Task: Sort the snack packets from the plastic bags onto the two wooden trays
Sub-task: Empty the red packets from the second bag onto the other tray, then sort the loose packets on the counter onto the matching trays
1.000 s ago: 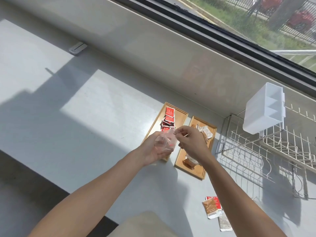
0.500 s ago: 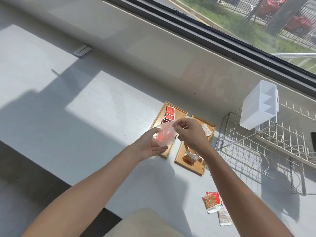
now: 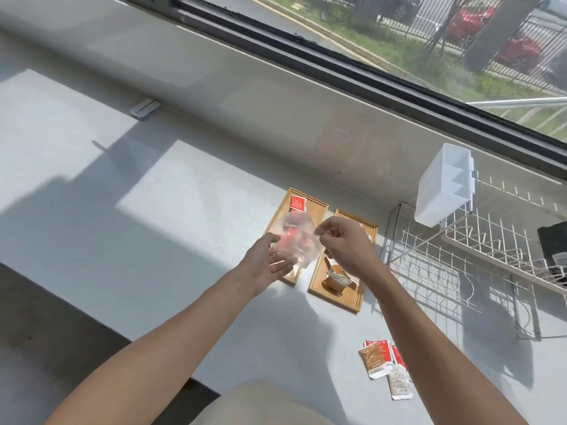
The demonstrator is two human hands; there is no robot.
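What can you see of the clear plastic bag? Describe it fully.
The clear plastic bag is thin, crinkled and see-through, with red packets showing inside. It hangs in the air above the left wooden tray. The right hand pinches its upper right edge; the left hand is open at its lower left side.

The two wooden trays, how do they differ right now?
The left wooden tray holds red packets; the right wooden tray holds brown and pale ones. A clear plastic bag, pinched by the right hand, hangs over the left tray; the right tray sits partly behind that hand. Both are rectangular, lying side by side.
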